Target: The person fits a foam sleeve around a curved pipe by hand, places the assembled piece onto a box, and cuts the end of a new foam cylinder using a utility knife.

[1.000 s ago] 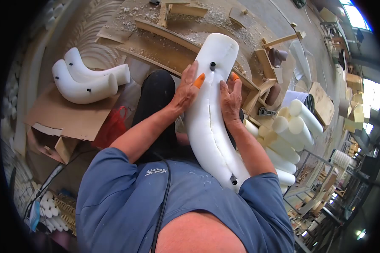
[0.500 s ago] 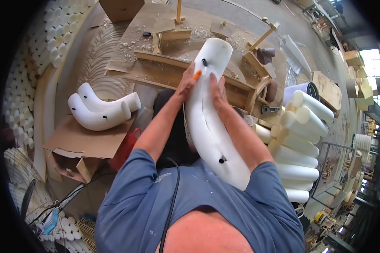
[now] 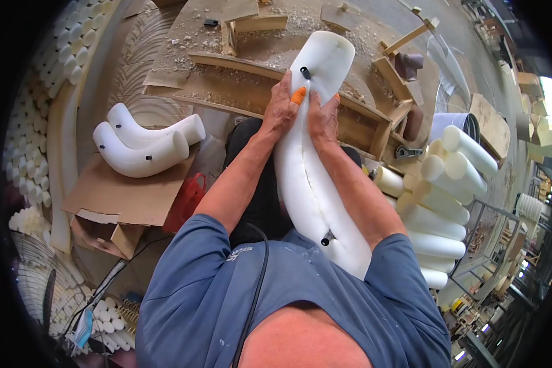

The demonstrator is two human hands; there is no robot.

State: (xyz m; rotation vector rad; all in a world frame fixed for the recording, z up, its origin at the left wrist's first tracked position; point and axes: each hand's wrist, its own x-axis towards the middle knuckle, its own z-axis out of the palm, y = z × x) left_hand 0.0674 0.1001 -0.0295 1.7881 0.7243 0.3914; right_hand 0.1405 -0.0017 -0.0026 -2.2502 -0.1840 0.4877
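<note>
A long, curved white foam tube [image 3: 306,178] rests against my body, its far end pointing toward the bench. A seam runs along its upper side, between a black plug [image 3: 305,73] near the far end and another black plug [image 3: 325,241] near my shirt. My left hand [image 3: 280,110] grips the left side, thumb with an orange covering lying beside the seam. Opposite it, my right hand [image 3: 323,121] wraps the right side, its thumb close to the seam and a bit of orange on one fingertip. The fingers under the tube are hidden.
Ahead stands a workbench [image 3: 190,37] with a wooden frame [image 3: 236,67] and scattered white scraps. Two bent white tubes [image 3: 142,153] lie on a cardboard box [image 3: 129,199] at left. White foam cylinders [image 3: 438,227] are stacked at right. A black cable [image 3: 259,288] crosses my shirt.
My right hand has closed around the tube's side, its thumb nearer the seam. Both hands and the tube's far end sit slightly farther right, and the view has shifted.
</note>
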